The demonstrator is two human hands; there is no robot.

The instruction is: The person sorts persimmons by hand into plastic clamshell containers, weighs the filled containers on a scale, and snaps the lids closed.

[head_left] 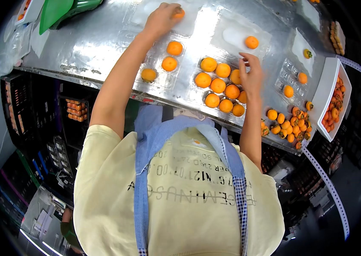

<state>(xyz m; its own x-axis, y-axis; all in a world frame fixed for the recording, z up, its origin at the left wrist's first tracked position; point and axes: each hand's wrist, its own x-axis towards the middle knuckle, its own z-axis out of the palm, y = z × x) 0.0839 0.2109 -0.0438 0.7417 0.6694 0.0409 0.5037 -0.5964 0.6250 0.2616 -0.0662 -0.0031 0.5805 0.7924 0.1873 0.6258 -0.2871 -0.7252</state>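
The left hand [161, 20] has its grip closed around a persimmon [179, 14] above the metal surface [99, 47]. The right hand [252, 73], its grip loosely spread, hovers over a clear plastic tray [197, 92] with at least ten persimmons. A second clear tray [160, 81] contains three; a white crate [317, 112] at right holds many more.

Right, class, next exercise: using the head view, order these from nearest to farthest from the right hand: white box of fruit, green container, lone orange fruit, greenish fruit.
From the right hand:
1. Lone orange fruit, just beyond it
2. Greenish fruit, to the right
3. White box, at the table's right end
4. Green container, far left
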